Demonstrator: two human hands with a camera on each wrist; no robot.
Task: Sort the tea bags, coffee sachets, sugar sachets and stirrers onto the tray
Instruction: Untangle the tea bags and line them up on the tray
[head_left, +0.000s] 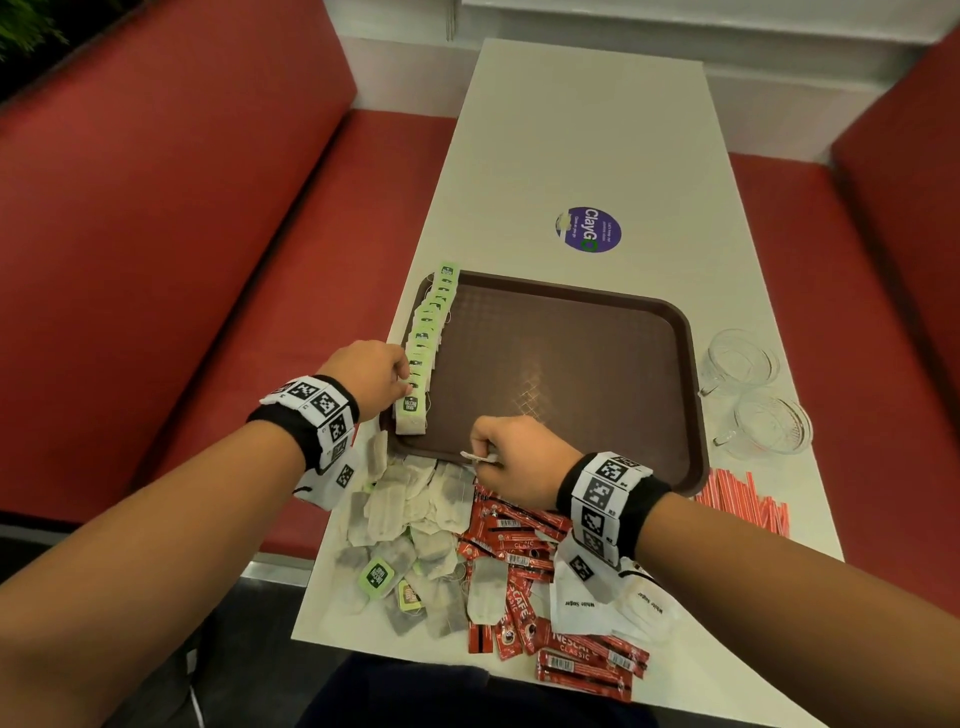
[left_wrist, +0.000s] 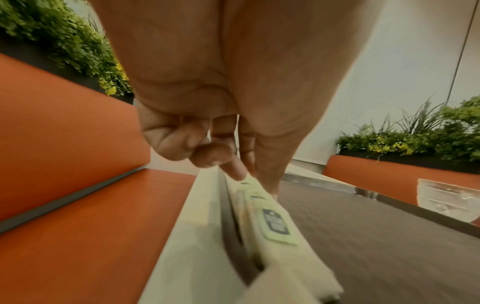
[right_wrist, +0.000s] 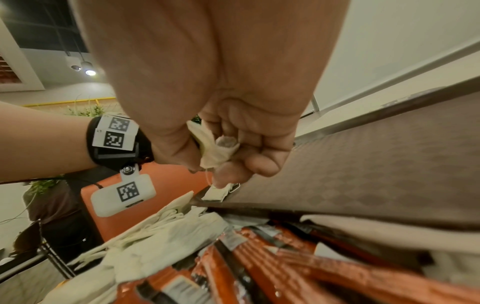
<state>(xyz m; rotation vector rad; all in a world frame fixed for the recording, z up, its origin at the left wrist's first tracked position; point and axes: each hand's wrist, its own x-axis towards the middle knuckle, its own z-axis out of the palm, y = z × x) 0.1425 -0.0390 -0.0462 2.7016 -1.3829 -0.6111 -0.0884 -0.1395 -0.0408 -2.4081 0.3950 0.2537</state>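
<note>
Booth seating, white desk (head_left: 571, 156). Our left hand (head_left: 371, 376) touches the near end of the tea-bag row (head_left: 428, 338) along the tray (head_left: 571, 364)'s left edge. Our right hand (head_left: 511, 460) pinches one tea bag (head_left: 475, 457) over the near rim; row's near end lies leftward.

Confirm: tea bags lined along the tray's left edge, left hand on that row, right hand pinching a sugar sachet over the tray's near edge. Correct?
One error: the right hand pinches a tea bag, not a sugar sachet; the right wrist view shows it. The row of tea bags does run along the left edge of the tray, with the left hand on it.
</note>
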